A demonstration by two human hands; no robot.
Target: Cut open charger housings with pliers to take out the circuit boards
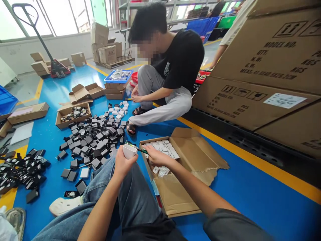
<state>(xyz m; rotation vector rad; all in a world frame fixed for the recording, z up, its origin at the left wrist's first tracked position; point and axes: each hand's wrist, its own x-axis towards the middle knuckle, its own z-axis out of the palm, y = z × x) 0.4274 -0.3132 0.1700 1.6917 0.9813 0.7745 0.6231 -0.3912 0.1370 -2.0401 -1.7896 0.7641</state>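
My left hand (pixel 122 164) is closed round a small white plastic block (pixel 129 151), held above my knee. My right hand (pixel 156 155) grips a thin green-handled tool (pixel 136 147) whose tip points at the white block. Just behind my right hand lies an open cardboard box (pixel 175 197) with several white blocks (pixel 164 149) in a row at its far end. A heap of dark grey and black blocks (pixel 96 137) is spread over the blue floor to the left.
Another person sits cross-legged on the floor ahead, hands low near white blocks (pixel 121 108). Large stacked cartons (pixel 263 77) wall off the right. A small box of parts (pixel 72 115), flattened cartons, a blue tray (pixel 117 76) and a pallet jack (pixel 56 67) lie beyond.
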